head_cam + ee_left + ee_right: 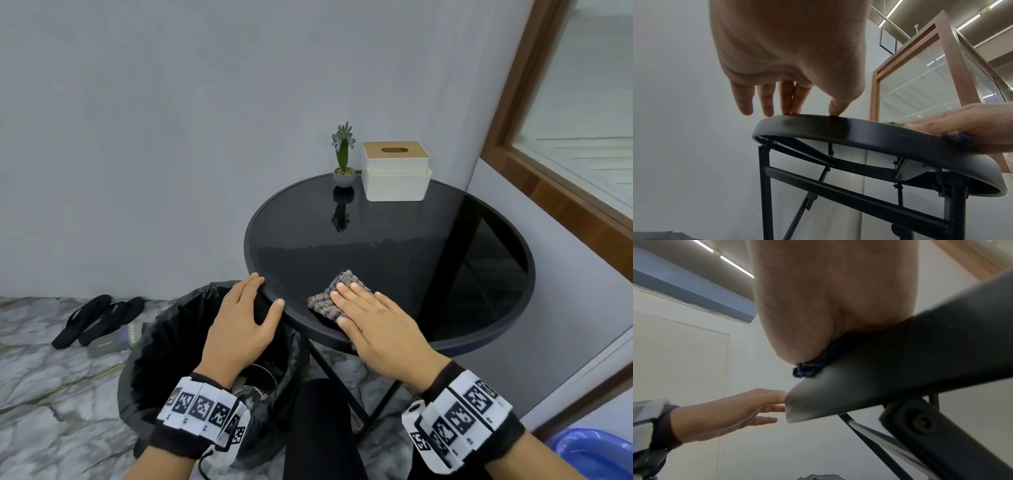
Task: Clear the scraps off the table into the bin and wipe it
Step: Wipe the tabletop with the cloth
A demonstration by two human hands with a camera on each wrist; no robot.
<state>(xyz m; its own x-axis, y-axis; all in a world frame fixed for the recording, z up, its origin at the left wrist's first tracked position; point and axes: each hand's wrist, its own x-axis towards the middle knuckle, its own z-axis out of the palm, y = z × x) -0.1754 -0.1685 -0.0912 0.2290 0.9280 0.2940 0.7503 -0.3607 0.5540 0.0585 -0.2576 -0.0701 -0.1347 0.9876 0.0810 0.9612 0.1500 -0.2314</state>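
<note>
A round black glass table (pixel 445 240) fills the middle of the head view. Near its front left edge lies a folded grey and purple cloth (pixel 329 294). My right hand (pixel 363 308) lies flat on the cloth with straight fingers and presses it to the glass. A dark blue corner of the cloth (pixel 805 371) pokes out under my palm. My left hand (pixel 253 301) rests with straight fingers on the table's left rim (pixel 838 128), thumb on top. Below it stands a bin (pixel 164 342) lined with a black bag. No scraps show on the tabletop.
A white tissue box with a wooden lid (pixel 395 171) and a small potted plant (pixel 343 157) stand at the table's far edge. Black sandals (pixel 99 318) lie on the marble floor at left. A blue basin (pixel 596 452) sits at the bottom right. Walls stand behind and to the right.
</note>
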